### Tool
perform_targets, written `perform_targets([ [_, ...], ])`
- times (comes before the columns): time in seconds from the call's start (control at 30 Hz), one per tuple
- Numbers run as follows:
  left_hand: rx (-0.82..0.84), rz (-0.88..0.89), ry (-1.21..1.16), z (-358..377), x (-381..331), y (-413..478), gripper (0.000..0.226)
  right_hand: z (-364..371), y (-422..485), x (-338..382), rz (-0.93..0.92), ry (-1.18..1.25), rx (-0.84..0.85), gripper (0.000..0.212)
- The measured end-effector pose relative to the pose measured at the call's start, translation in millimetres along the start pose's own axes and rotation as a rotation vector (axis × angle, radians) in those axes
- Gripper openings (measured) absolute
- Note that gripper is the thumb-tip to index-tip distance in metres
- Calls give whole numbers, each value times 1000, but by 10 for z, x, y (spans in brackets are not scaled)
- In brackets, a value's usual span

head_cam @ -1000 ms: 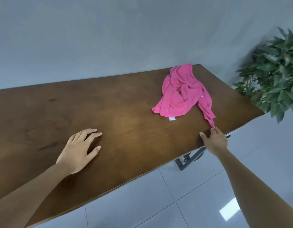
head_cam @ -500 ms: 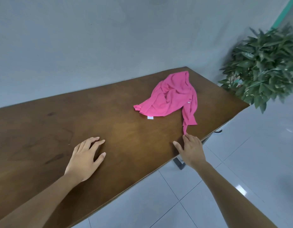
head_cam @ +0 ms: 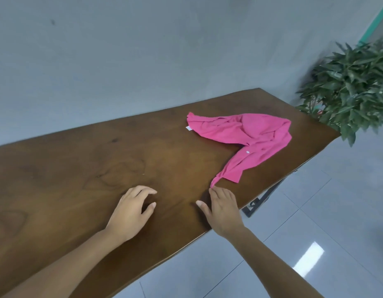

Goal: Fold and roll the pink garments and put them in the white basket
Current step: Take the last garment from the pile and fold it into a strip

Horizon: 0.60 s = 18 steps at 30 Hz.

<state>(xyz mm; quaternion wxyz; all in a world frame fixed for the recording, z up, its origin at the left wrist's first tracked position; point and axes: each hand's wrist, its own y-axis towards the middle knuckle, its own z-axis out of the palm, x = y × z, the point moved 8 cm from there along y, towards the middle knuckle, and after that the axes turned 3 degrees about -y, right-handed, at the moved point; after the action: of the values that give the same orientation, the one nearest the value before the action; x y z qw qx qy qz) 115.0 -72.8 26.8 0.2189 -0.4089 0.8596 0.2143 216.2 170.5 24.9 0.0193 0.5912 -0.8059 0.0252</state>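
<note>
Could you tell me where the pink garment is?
Head view: pink garment lies on the right end of the table, near the plant, its tip touching the right hand.

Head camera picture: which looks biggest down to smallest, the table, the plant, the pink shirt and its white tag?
1. table
2. plant and pink shirt: about alike, so unranked
3. white tag

You have a long brown wooden table [head_cam: 78, 168] with dark grain whorls running across your view. Behind the table stands a plain grey wall [head_cam: 143, 50]. Off the table's far right end sits a leafy green plant [head_cam: 354, 89], a teal strip [head_cam: 377, 18] above it. Under the table's near right edge a dark metal leg [head_cam: 266, 194] shows, standing on glossy pale floor tiles [head_cam: 328, 190].
</note>
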Motion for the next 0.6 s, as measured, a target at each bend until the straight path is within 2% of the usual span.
perform_targets([
  [0.3,-71,-55,-22,-640,362,-207,26,137,-356,1265,-149,82,-2,114],
  [0.43,-111,-79,-33,-811,441,-188,21,108,-401,1371,-206,109,15,96],
  [0.53,-104,-78,-23,-807,385,-134,20,3,-405,1227,-229,140,11,92],
  [0.6,-95,-71,-25,-744,274,-73,19,-75,-400,1030,-240,143,-37,75],
])
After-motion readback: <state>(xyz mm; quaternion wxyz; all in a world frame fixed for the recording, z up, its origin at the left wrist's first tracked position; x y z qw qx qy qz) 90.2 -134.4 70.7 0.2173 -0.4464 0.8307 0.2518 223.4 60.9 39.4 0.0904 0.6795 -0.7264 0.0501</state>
